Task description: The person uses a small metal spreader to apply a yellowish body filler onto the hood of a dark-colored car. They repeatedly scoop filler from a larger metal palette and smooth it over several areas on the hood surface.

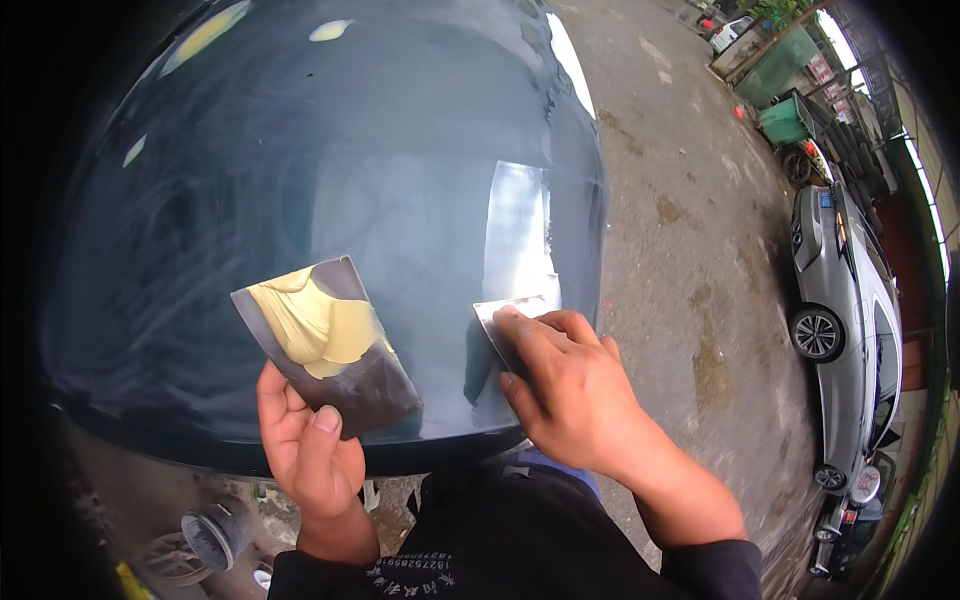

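A large dark blue-green car body panel [300, 150] fills the upper left, sanded dull with a pale smear of filler [520, 225] on its right part. My left hand [312, 455] grips the lower edge of a dark flat board [372, 385] carrying a heap of pale yellow putty [315, 320]. My right hand [575, 395] presses a thin metal spreader blade [502, 320] against the panel just below the pale smear, fingers flat on the blade.
Stained concrete ground [690, 250] lies to the right. A silver car [845, 300] is parked at the right edge, with green bins [790, 115] beyond it. A round grey tool or can [215, 535] sits on the ground at the lower left.
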A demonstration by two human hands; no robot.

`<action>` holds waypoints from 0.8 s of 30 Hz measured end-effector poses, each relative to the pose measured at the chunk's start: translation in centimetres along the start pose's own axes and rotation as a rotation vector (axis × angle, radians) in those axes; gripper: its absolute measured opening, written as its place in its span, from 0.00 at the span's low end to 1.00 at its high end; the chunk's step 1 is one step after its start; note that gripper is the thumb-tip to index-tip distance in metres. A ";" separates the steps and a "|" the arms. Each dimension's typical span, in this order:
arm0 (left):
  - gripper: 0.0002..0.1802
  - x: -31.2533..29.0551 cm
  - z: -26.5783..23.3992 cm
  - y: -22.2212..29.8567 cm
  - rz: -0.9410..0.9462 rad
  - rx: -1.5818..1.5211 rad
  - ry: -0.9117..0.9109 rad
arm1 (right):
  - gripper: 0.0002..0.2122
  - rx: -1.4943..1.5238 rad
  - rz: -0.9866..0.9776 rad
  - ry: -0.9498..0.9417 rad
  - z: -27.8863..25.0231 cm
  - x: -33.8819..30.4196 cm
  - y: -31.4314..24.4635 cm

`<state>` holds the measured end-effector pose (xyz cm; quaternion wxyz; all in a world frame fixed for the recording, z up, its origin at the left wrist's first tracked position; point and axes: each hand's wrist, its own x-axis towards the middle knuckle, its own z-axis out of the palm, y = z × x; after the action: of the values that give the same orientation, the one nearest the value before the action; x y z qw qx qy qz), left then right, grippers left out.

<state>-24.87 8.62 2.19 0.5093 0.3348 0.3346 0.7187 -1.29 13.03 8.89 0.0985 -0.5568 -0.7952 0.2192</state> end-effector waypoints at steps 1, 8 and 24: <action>0.38 0.0 0.0 -0.1 0.001 0.000 -0.005 | 0.27 -0.016 -0.019 0.018 0.4 -0.5 -0.1; 0.37 0.3 0.1 -0.1 0.022 -0.001 -0.020 | 0.28 -0.046 -0.058 0.045 1.6 -3.6 -1.2; 0.36 0.4 -0.1 -0.2 0.027 0.008 -0.016 | 0.29 -0.080 -0.171 0.092 4.2 -9.6 -1.3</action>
<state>-24.93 9.00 2.08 0.5008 0.3472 0.3289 0.7214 -0.60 2.75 6.62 0.1309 -0.5000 -0.8425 0.1522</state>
